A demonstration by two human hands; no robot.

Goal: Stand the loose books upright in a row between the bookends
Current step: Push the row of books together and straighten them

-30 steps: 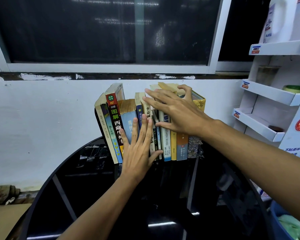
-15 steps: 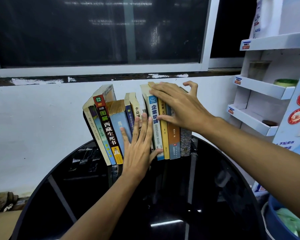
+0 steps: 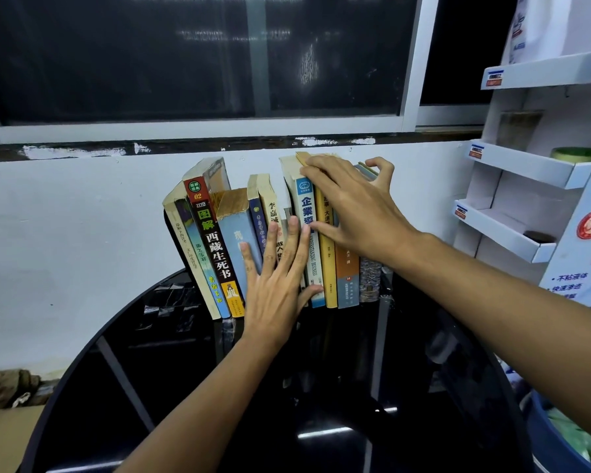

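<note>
**Books in a row, one end still askew.** At far left, a thin black bookend (image 3: 170, 233) backs a fan of paperbacks whose tops tilt toward it: a cream-spined book (image 3: 188, 254), a red-and-black-spined book (image 3: 215, 244) and a worn pale blue paperback (image 3: 236, 237).

My left hand (image 3: 275, 285) lies flat and wide on the spines of the middle books. Its fingers are straight and point up, and its heel is low, near the glossy black round counter (image 3: 406, 370).

To its right, a white-and-blue-spined book (image 3: 305, 203), a yellow-spined book (image 3: 329, 274) and an orange-and-blue-spined book (image 3: 347, 281) stand close to upright, long axes vertical. My right hand (image 3: 355, 213) is spread over their upper spines, little finger hooked past the row's end, and grips nothing.

A wedge of gap opens near the tops between the tilted group and the upright one. The leaning books lie left of my left hand, the nearer of the two. Straightening them looks like its job: swing their tops rightward while the right hand braces.

I cannot make out the right bookend beyond the last book, a patterned grey one (image 3: 371, 278).
</note>
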